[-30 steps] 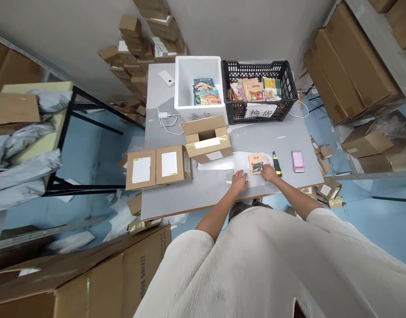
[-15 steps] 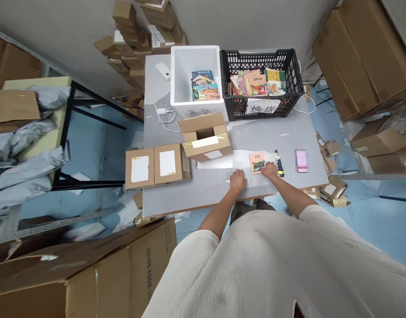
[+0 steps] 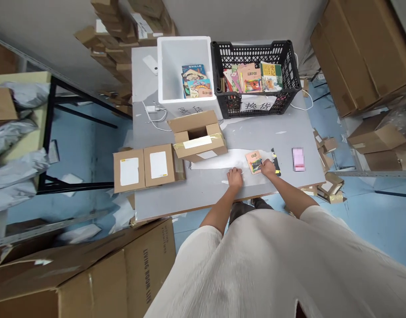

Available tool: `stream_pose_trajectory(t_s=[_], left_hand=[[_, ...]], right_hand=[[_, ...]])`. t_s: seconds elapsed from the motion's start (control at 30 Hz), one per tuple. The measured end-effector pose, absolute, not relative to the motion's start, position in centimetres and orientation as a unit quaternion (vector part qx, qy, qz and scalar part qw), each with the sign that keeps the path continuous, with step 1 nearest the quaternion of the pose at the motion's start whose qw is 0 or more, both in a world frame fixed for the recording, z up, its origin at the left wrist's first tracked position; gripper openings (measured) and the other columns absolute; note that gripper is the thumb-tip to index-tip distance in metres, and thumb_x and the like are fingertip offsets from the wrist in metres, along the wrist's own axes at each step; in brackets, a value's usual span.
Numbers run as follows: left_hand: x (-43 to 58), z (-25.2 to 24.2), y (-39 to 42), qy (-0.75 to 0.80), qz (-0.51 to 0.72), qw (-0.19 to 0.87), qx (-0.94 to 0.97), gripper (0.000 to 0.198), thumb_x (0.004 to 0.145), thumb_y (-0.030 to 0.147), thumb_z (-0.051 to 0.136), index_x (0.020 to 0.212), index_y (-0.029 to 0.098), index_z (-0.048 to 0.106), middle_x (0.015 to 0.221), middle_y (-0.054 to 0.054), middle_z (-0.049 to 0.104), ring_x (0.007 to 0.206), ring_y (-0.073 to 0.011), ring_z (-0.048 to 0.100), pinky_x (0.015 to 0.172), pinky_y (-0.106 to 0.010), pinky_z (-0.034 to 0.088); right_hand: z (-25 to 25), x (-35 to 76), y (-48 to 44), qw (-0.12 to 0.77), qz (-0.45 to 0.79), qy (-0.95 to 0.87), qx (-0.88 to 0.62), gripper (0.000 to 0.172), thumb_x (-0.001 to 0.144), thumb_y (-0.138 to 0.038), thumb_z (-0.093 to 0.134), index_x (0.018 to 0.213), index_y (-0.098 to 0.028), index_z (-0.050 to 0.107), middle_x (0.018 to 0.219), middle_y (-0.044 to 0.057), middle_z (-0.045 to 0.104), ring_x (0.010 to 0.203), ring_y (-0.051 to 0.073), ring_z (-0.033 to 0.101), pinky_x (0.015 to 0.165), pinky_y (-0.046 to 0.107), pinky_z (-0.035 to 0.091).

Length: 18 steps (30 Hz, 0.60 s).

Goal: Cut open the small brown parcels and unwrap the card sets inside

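Note:
A small pink book [image 3: 253,162] with a colourful cover picture lies tilted on the grey table [image 3: 256,130]. My right hand [image 3: 268,168] grips its right edge, fingers closed, the thumb side over the cover. To its left, my left hand [image 3: 235,178] rests on the table surface beside a white sheet [image 3: 219,161], fingers stretched forward and holding nothing. A black and yellow tool [image 3: 276,161], partly hidden, lies just past my right hand. Left of my hands stands an open cardboard box [image 3: 200,140] with its flap up.
Two closed boxes [image 3: 129,171] with white labels stand at the table's left. Behind are a white foam bin [image 3: 165,70] and a black crate [image 3: 229,106], both holding books. A pink-screened phone-like object [image 3: 298,159] lies right; a shelf [image 3: 50,128] with grey parcels stands left.
The book has turned from lying straight to tilted, with my right hand now gripping its edge. My left hand stays nearly in place. The whole view has shifted slightly.

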<state>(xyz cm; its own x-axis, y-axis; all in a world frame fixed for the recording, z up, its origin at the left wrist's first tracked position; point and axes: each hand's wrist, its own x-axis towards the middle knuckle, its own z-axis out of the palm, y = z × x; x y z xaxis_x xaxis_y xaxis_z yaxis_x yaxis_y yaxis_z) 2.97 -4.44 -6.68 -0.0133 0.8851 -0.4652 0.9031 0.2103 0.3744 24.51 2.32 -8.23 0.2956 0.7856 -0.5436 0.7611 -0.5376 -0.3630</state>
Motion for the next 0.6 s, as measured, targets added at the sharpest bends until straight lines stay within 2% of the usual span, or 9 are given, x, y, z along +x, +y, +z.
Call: stream_pose_trajectory(t_s=[0.1, 0.2, 0.37, 0.5, 0.6], left_hand=[[1.8, -6.4, -3.4, 0.761, 0.022, 0.305, 0.572, 0.025, 0.101, 0.019, 0.052, 0.120, 0.023, 0.068, 0.131, -0.016, 0.065, 0.129, -0.0351, 0.059, 0.108, -0.050, 0.047], [0.4, -5.7, -2.6, 0.812, 0.069, 0.300, 0.496, 0.026, 0.103, 0.020, 0.048, 0.124, 0.024, 0.063, 0.127, -0.015, 0.065, 0.118, -0.0326, 0.065, 0.101, -0.046, 0.051], [1.0, -5.1, -2.8, 0.753, 0.120, 0.321, 0.563, 0.023, 0.106, 0.022, 0.047, 0.125, 0.026, 0.059, 0.129, -0.011, 0.064, 0.120, -0.0271, 0.065, 0.102, -0.040, 0.053], [4.5, -5.6, -3.4, 0.625, 0.069, 0.366, 0.686, 0.024, 0.101, 0.024, 0.059, 0.124, 0.026, 0.062, 0.133, -0.010, 0.065, 0.126, -0.0290, 0.064, 0.109, -0.042, 0.051], [6.9, -6.1, -3.8, 0.593, 0.015, 0.369, 0.715, 0.043, 0.094, 0.035, 0.074, 0.134, 0.025, 0.060, 0.145, -0.013, 0.060, 0.135, -0.0345, 0.059, 0.114, -0.047, 0.047]], right_hand=[[-7.3, 26.0, 2.5, 0.053, 0.348, -0.485, -0.801, 0.018, 0.092, -0.039, 0.072, 0.092, -0.026, 0.060, 0.101, 0.010, 0.075, 0.099, 0.029, 0.070, 0.084, 0.037, 0.054], [-6.8, 26.7, 2.3, 0.088, 0.337, -0.481, -0.805, 0.020, 0.091, -0.040, 0.073, 0.088, -0.027, 0.058, 0.095, 0.008, 0.074, 0.095, 0.028, 0.069, 0.080, 0.035, 0.053], [-7.2, 25.6, 1.7, 0.051, 0.351, -0.482, -0.801, 0.022, 0.089, -0.035, 0.076, 0.085, -0.026, 0.056, 0.097, 0.009, 0.076, 0.098, 0.028, 0.071, 0.081, 0.033, 0.050], [-7.9, 25.2, 1.3, 0.056, 0.350, -0.505, -0.787, 0.026, 0.088, -0.042, 0.079, 0.086, -0.027, 0.058, 0.094, 0.008, 0.077, 0.100, 0.027, 0.072, 0.081, 0.031, 0.050], [-8.1, 25.5, 1.2, 0.048, 0.348, -0.506, -0.788, 0.025, 0.090, -0.043, 0.079, 0.087, -0.026, 0.060, 0.094, 0.008, 0.077, 0.098, 0.027, 0.072, 0.081, 0.030, 0.050]])
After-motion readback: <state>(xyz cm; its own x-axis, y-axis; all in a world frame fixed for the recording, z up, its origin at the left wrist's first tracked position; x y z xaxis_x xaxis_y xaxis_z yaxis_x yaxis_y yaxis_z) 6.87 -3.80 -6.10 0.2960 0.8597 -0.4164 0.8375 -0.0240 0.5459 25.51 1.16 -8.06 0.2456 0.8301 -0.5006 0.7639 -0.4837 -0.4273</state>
